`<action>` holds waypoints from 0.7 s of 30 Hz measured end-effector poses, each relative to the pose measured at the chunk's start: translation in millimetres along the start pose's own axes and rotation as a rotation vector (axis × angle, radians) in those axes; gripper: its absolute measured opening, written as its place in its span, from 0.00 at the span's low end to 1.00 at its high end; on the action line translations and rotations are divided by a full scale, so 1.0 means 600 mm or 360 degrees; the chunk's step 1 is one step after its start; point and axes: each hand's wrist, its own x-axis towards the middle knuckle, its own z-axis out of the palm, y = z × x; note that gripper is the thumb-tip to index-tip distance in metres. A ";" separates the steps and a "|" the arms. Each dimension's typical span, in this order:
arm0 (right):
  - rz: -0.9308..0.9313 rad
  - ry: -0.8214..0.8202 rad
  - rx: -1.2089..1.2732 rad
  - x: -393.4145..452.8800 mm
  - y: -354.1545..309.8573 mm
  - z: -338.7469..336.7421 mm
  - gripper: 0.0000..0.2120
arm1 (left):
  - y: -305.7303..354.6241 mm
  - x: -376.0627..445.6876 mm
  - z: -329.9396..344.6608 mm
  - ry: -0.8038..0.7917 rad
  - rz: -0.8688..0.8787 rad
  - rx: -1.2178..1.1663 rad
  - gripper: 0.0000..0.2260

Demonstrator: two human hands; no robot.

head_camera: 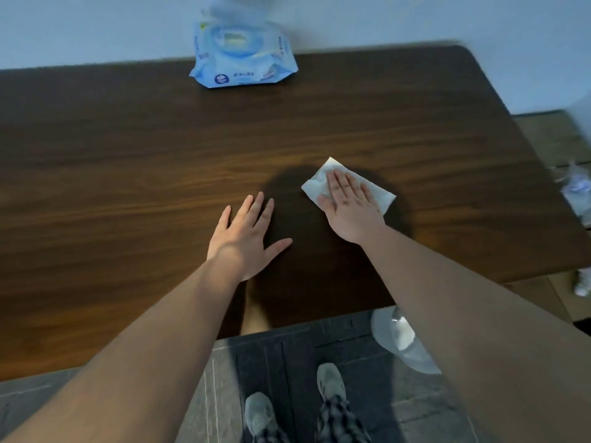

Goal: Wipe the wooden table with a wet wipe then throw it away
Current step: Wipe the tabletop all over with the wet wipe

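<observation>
Hands flat, fingers spread on wooden table point(128, 161): right hand point(350, 206) pressing wet wipe point(319, 182), left hand point(246, 233) empty.

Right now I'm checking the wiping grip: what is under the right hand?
The white wet wipe lies flat on the wooden table under the right hand, its corners sticking out around the fingers. The middle of the wipe is covered by the palm.

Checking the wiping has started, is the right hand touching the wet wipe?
Touching. The head view shows the right hand lying flat, palm down, on the wet wipe, pressing it against the wooden table.
</observation>
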 end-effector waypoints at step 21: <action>0.0824 0.0184 0.0189 -0.062 0.435 -0.062 0.28 | 0.203 0.108 0.012 0.0158 0.0189 0.0131 0.39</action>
